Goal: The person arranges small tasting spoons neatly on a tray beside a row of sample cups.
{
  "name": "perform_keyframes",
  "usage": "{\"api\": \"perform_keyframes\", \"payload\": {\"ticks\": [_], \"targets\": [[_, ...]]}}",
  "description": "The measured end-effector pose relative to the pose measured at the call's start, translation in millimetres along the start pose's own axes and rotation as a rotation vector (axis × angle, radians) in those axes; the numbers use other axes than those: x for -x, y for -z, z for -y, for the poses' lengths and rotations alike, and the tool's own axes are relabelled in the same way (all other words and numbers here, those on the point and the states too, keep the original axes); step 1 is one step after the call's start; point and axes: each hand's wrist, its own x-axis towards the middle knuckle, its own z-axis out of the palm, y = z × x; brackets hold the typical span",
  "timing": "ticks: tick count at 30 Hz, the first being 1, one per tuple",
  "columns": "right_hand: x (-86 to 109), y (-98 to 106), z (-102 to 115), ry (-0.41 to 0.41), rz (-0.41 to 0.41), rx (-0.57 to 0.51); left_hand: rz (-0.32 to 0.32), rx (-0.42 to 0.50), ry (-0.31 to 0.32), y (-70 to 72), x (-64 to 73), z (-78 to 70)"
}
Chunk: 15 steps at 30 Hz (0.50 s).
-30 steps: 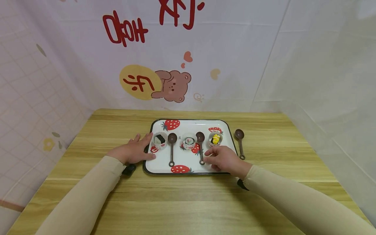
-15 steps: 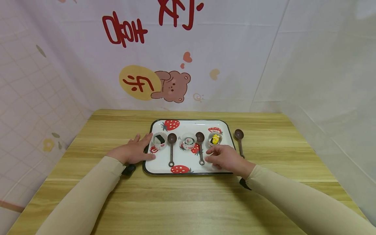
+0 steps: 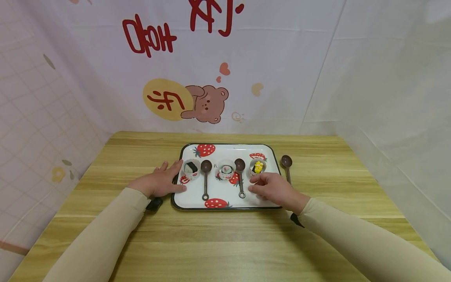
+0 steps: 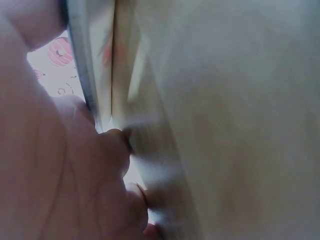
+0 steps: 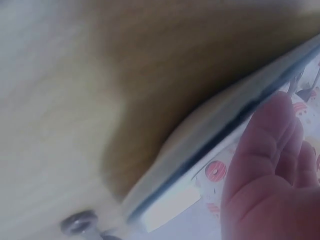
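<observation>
My left hand (image 3: 162, 182) rests at the left rim of a white strawberry-print tray (image 3: 218, 192), fingers spread and thumb lying over the edge. In the left wrist view, the palm (image 4: 50, 165) lies along the tray's side. Over the tray's lower right part is my right hand (image 3: 273, 190), fingers loosely bent and holding nothing. Its fingertips are just right of the handle of a brown spoon (image 3: 240, 165). Another brown spoon (image 3: 206, 166) lies farther left. Small paper cups hold an onigiri (image 3: 191, 167), a sushi roll (image 3: 227, 169) and a yellow-topped sushi piece (image 3: 258, 167).
A third brown spoon (image 3: 287, 161) lies on the wooden table (image 3: 211, 246) right of the tray, its lower handle hidden behind my right hand. A printed white cloth (image 3: 282, 70) hangs behind the table, with similar cloth at both sides.
My right hand has drawn slightly to the right, away from the middle spoon's handle where its fingertips were. My left hand, the tray, cups and spoons stay in place.
</observation>
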Motion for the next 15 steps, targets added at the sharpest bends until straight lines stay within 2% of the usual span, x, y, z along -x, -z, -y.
{"api": "perform_keyframes", "payload": {"ticks": [15], "targets": [[1.5,8.0,-4.5,0.110,-0.127,0.160,-0.003,0.003,0.000,0.1,1.3,0.1]]}}
